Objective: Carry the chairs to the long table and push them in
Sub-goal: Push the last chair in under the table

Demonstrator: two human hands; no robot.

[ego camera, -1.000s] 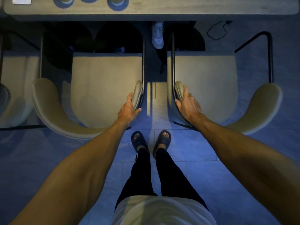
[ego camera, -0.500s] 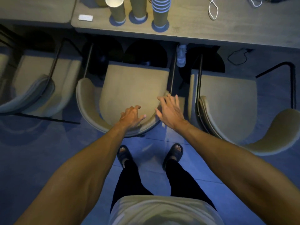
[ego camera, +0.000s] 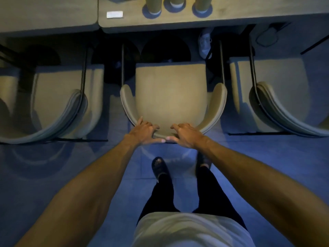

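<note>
A beige chair (ego camera: 170,93) with a curved backrest stands straight ahead of me, its seat's front edge just short of the long table (ego camera: 231,18). My left hand (ego camera: 144,132) and my right hand (ego camera: 185,134) both grip the top rim of its backrest at the middle, fingers curled over the inside, thumbs nearly touching behind it. A matching chair (ego camera: 58,97) stands to the left and another (ego camera: 277,97) to the right, both facing the table.
Paper cup stacks (ego camera: 153,5) and a small white card (ego camera: 114,14) sit on the table. Someone's white shoe (ego camera: 205,43) shows under the table. My sandalled feet (ego camera: 160,168) stand on blue-lit floor tiles right behind the chair.
My hands left the armrests of two neighbouring chairs, moved together onto the middle chair's backrest and took hold of it. My view has centred on this chair.
</note>
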